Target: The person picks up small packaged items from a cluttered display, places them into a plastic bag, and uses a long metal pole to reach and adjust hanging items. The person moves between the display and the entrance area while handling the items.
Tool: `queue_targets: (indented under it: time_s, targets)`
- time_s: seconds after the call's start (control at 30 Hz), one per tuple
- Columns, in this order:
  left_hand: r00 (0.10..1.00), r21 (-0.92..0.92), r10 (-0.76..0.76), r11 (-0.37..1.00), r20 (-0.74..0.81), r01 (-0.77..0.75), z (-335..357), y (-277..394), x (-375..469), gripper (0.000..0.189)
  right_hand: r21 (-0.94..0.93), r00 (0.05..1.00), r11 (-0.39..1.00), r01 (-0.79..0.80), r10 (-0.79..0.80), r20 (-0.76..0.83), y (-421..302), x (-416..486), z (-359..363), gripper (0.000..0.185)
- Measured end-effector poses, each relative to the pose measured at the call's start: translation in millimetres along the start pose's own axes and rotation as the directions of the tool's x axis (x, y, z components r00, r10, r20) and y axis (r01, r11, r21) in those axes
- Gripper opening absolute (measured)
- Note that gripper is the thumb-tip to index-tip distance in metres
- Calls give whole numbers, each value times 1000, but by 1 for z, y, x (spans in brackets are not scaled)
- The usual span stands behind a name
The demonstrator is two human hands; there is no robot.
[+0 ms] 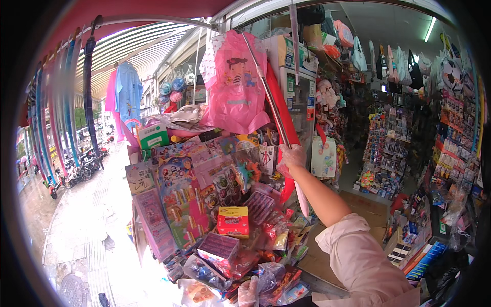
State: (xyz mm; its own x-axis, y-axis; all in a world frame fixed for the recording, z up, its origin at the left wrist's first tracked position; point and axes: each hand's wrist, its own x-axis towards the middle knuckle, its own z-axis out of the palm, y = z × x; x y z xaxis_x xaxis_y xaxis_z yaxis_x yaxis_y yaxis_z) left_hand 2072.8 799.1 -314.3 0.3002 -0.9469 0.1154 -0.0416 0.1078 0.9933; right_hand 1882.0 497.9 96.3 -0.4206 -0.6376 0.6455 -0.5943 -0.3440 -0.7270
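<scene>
My right hand (292, 159), in a thin clear glove, grips a telescopic metal pole (273, 100) with a pink lower end. The pole slants up and left, and its tip overlaps the top of a pink child's raincoat (237, 82) bearing a cartoon girl. From this angle I cannot tell whether the tip is hooked onto the coat's hanger. Beside the pole hangs a red cloth strip (277, 92). Low at the bottom edge is my left hand (248, 292), also gloved, next to clear-wrapped packets (270, 276); whether it holds anything is unclear.
Below the raincoat, a crowded stall display holds a red-and-yellow box (233, 221), toy cards (180, 199) and an open carton (218, 247). Folded umbrellas (89, 84) and a blue raincoat (129, 90) hang leftward. A glass-door cabinet (299, 96) stands right, before the shop's racks (395, 142).
</scene>
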Motion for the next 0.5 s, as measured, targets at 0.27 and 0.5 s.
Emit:
queue_targets:
  time_s: [0.27,0.5]
  targets:
    - [979,-140,-199,969,45,204,-10,0,-5,40,-64,999,998,-6,4,-32,-12,-12,-10,47]
    - [999,-107,9,994,-35,-12,-9,-38,-1,37,-55,999,998,-27,25,-40,-6,11,-5,43]
